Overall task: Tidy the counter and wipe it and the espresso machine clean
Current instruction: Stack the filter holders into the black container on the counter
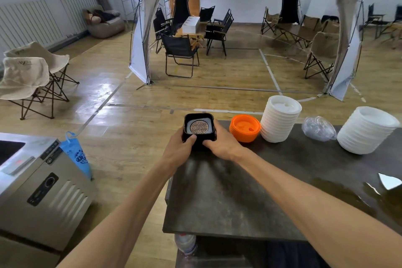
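A black square box (199, 126) with a round patterned brown disc inside sits at the far left corner of the dark counter (228, 198). My left hand (179, 146) grips its left side and my right hand (220, 142) grips its right side, thumbs on the near wall. A stack of orange lids (245, 128) stands just to the right of the box. The espresso machine is out of view.
Two stacks of white lids (279, 118) (366, 129) stand along the counter's far edge, with clear plastic lids (318, 129) between them. A wet patch (356, 191) lies on the counter at right. A steel appliance (41, 189) and blue bag (77, 154) stand left of the counter.
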The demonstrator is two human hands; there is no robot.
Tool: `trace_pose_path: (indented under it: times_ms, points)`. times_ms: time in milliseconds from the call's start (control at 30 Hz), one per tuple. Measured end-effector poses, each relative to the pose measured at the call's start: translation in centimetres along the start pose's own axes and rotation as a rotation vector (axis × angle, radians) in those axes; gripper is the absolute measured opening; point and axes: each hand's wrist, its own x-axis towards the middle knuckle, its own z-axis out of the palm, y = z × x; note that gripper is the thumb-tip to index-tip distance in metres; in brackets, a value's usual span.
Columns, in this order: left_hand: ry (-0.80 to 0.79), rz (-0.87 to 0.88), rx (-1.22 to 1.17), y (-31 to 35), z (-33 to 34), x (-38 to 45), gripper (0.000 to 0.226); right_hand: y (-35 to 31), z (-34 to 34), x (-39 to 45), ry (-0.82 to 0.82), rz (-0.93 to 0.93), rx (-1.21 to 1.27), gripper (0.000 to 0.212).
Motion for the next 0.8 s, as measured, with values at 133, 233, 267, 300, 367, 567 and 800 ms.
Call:
trace_pose_path:
  times_ms: [133, 233, 267, 300, 367, 567, 800]
  points:
    - [-0.038, -0.016, -0.013, 0.6, -0.3, 1.6, 0.029, -0.7, 0.2, 1.0, 0.035, 0.057, 0.0, 0.065]
    - [-0.034, -0.015, 0.016, 0.6, -0.3, 2.4, 0.028, -0.6, 0.3, 2.1, 0.03, 0.083, -0.012, 0.07]
    - [-0.032, -0.02, 0.021, 0.5, -0.2, 2.6, 0.027, -0.7, 0.2, 2.2, 0.028, 0.093, -0.022, 0.072]
    - [-0.033, -0.028, 0.026, 0.5, -0.3, 2.7, 0.027, -0.6, 0.2, 2.4, 0.027, 0.094, -0.026, 0.074]
    - [-0.037, -0.048, 0.044, 0.5, -0.2, 2.9, 0.028, -0.6, 0.2, 2.5, 0.027, 0.107, -0.029, 0.076]
    - [0.106, -0.042, 0.242, 3.1, 0.5, 1.0, 0.046, -0.8, -0.8, 0.6, 0.06, 0.052, 0.027, 0.069]
    - [0.141, 0.465, 0.37, 8.8, 5.5, -2.5, 0.025, 0.2, -8.4, -5.8, 0.316, -0.051, 0.004, 0.043]
